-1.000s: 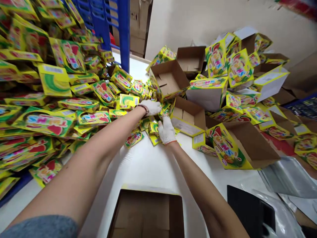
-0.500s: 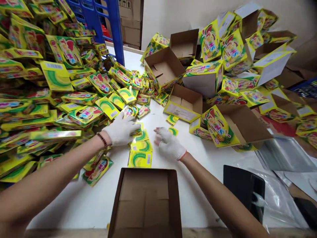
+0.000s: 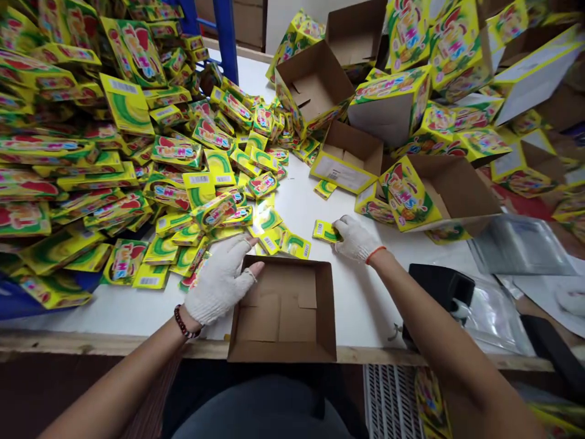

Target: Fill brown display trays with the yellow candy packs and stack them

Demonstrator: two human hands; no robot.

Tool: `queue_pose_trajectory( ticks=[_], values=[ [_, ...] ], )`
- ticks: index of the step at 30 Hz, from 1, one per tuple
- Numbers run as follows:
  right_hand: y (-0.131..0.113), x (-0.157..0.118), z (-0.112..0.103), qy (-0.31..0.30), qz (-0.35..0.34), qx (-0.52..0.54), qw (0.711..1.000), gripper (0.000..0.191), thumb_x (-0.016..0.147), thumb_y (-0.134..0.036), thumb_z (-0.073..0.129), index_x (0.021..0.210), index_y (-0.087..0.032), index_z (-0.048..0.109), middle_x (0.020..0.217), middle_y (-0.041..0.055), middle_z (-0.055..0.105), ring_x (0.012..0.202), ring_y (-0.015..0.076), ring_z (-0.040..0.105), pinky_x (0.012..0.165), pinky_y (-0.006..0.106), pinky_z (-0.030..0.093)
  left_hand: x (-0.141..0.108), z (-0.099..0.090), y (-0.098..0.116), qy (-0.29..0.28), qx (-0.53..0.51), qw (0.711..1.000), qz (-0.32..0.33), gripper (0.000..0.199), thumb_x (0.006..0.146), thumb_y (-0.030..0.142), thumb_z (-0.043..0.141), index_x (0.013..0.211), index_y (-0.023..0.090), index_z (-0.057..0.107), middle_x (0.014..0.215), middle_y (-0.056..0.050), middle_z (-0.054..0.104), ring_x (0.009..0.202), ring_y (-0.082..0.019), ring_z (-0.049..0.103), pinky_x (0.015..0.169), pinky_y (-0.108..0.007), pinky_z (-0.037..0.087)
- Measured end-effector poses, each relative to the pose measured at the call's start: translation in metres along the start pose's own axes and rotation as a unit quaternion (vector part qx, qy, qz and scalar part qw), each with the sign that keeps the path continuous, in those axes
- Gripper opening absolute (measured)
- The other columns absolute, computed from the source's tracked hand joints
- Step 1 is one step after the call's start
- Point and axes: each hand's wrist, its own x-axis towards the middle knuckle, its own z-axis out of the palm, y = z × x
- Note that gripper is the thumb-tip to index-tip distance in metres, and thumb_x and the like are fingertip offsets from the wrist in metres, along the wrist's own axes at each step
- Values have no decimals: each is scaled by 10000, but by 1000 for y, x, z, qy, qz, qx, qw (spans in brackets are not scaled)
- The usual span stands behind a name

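My left hand (image 3: 222, 280), in a white fingerless glove, is closed on the far left corner of an empty brown cardboard carton (image 3: 278, 311), thumb over the rim. The carton stands open side up at the table's front edge. My right hand (image 3: 356, 238), gloved likewise, pinches the right end of a small yellow-green box (image 3: 323, 230) lying on the white table; some of its fingertips are hidden. Beyond the carton, a few small yellow boxes (image 3: 295, 244) lie in an overlapping row. Another small box (image 3: 324, 188) lies farther back.
A large heap of small printed boxes (image 3: 173, 152) covers the left side. Open display cartons (image 3: 315, 85) pile up at the back and right. Clear plastic sheets (image 3: 521, 244) and a black object (image 3: 439, 283) lie at right. A blue plastic crate (image 3: 226, 42) stands behind.
My left hand has moved from the row of small boxes back to the carton. My right hand has shifted right onto a single small box. The view has tilted down.
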Motion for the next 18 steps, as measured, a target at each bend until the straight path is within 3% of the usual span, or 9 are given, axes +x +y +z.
queue_pose_trajectory(
  ticks=[2, 3, 5, 7, 8, 10, 12, 14, 18],
  values=[
    [6, -18, 0, 24, 47, 160, 986, 456, 732, -304, 647, 1155, -135, 632, 1156, 148, 620, 1030, 257, 576, 911, 361, 484, -8, -1, 1, 32, -24, 999, -22, 393, 953, 403, 535, 1276, 187, 595, 1252, -109, 647, 1153, -268, 613, 986, -423, 525],
    [7, -28, -3, 40, 70, 268, 960, 462, 743, -349, 634, 1160, -151, 616, 1115, 128, 639, 991, 242, 590, 868, 354, 502, -8, -4, 3, 44, -36, 998, -33, 378, 948, 393, 539, 1262, 193, 604, 1218, -103, 657, 1117, -265, 624, 964, -420, 532],
    [5, -50, -13, 52, 84, 490, 866, 484, 759, -446, 612, 1176, -201, 582, 1057, 87, 664, 898, 214, 614, 763, 337, 529, -3, -9, 11, 46, -68, 995, -53, 354, 940, 388, 542, 1229, 205, 628, 1098, -83, 686, 1003, -248, 644, 908, -407, 540],
    [-8, -73, -24, 15, 54, 644, 763, 494, 768, -529, 601, 1160, -230, 571, 998, 68, 681, 835, 202, 631, 702, 331, 538, 7, -10, 27, 17, -134, 988, -68, 370, 937, 404, 537, 1226, 195, 633, 993, -68, 696, 882, -220, 647, 833, -383, 543],
    [-18, -83, -29, -20, 34, 686, 727, 496, 773, -558, 595, 1142, -227, 576, 968, 69, 688, 821, 201, 639, 697, 332, 541, 12, -9, 37, -4, -183, 980, -74, 402, 934, 409, 537, 1255, 181, 616, 997, -71, 696, 843, -203, 643, 800, -367, 543],
    [-41, -101, -35, -93, 8, 720, 688, 516, 781, -600, 579, 1112, -206, 590, 931, 82, 700, 816, 205, 652, 699, 337, 544, 24, -2, 56, -38, -295, 951, -84, 536, 900, 410, 583, 1365, 152, 523, 1116, -102, 679, 807, -167, 637, 750, -329, 542],
    [-65, -113, -36, -159, -7, 721, 675, 562, 782, -636, 569, 1122, -190, 596, 937, 94, 708, 805, 215, 658, 679, 346, 546, 33, 7, 70, -70, -395, 912, -83, 680, 848, 383, 643, 1440, 135, 417, 1191, -131, 649, 802, -144, 635, 719, -295, 540],
    [-87, -119, -34, -177, -29, 696, 695, 557, 806, -640, 575, 1125, -185, 605, 965, 92, 707, 814, 216, 656, 680, 349, 552, 36, 11, 77, -102, -436, 891, -77, 626, 824, 331, 657, 1381, 127, 457, 1130, -118, 662, 812, -141, 638, 717, -278, 536],
    [-120, -121, -35, -48, -105, 546, 830, 446, 849, -473, 685, 1174, -178, 609, 1096, 83, 674, 987, 213, 638, 854, 350, 553, 22, 3, 79, -139, -296, 944, -50, 361, 801, 222, 651, 1153, 159, 606, 895, -34, 668, 730, -139, 605, 704, -286, 524]
  ],
)
